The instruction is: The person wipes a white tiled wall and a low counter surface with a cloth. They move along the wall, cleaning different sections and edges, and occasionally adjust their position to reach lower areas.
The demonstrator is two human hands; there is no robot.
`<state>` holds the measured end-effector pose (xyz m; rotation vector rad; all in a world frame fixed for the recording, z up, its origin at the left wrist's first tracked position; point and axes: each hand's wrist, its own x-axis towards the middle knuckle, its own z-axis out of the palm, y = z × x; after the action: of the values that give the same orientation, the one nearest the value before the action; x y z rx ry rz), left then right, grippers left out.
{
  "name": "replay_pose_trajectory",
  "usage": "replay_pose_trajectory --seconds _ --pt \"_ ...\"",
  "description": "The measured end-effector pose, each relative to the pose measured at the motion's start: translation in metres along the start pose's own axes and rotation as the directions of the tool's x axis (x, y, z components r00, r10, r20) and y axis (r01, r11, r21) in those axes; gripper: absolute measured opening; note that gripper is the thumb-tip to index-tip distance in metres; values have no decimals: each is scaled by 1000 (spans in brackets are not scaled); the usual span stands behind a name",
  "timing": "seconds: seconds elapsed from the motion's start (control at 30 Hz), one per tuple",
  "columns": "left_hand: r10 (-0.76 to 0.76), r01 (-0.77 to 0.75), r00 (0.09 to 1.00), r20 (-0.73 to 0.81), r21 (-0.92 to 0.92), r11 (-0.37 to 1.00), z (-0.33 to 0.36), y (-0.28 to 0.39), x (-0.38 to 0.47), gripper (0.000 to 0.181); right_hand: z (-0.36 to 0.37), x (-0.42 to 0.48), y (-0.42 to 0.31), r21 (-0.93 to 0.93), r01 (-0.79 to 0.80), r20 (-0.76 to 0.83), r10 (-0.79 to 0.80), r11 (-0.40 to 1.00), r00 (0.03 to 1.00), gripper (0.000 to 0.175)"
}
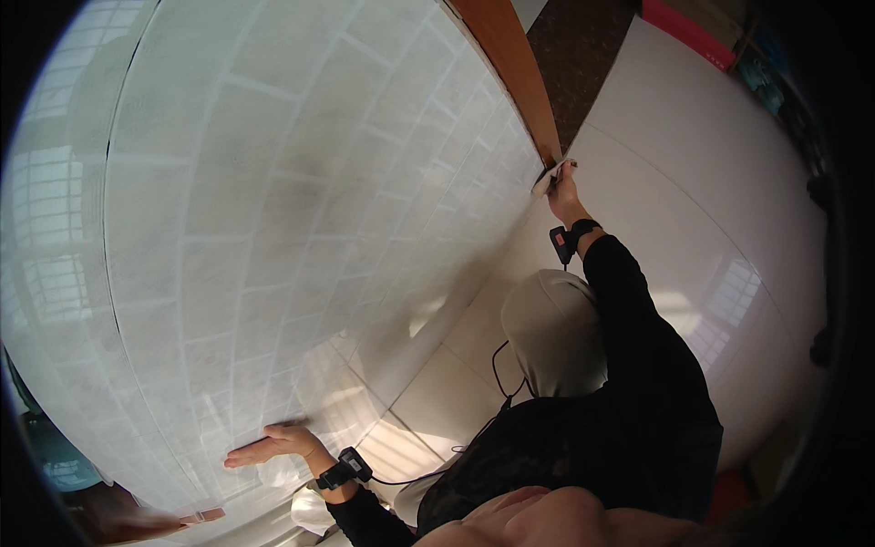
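My right hand reaches out at the upper right and grips a pale folded cloth. The cloth is pressed at the foot of an orange-brown wooden door frame, where the pale brick-patterned tiled wall ends near the floor. At the lower left, my left hand is held flat by the same wall, fingers extended and thumb apart, with nothing in it. Whether its palm touches the wall is hard to tell.
Glossy pale floor tiles spread to the right, with a dark stone threshold by the frame. A red-edged box stands at the upper right. A bluish water bottle is at the lower left. Cables run from my wrist devices.
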<state>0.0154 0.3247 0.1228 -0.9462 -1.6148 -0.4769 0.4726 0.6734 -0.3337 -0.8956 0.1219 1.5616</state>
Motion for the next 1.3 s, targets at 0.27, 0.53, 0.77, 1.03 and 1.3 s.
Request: replay_pose_trajectory --seconds 0.27,0.53,0.77,1.03,1.3 --pt "-12 12 1000 -17 37 999 1 0 1 91 46 -46 -30 49 -23 133 17 999 991 77" --pt "-35 36 999 -40 39 999 6 -5 -2 95 94 -86 -54 -167 54 244 -11 984 970 69" --pt "-17 19 999 -47 30 999 3 -3 1 92 135 -117 -90 -292 60 296 31 955 955 69" --pt "-14 14 996 -83 1 1000 1 1 4 90 205 -195 -118 -540 234 393 -4 808 919 86" --pt "-40 34 997 -60 -84 996 -2 -1 2 91 254 -250 -148 -492 556 633 -163 670 757 84"
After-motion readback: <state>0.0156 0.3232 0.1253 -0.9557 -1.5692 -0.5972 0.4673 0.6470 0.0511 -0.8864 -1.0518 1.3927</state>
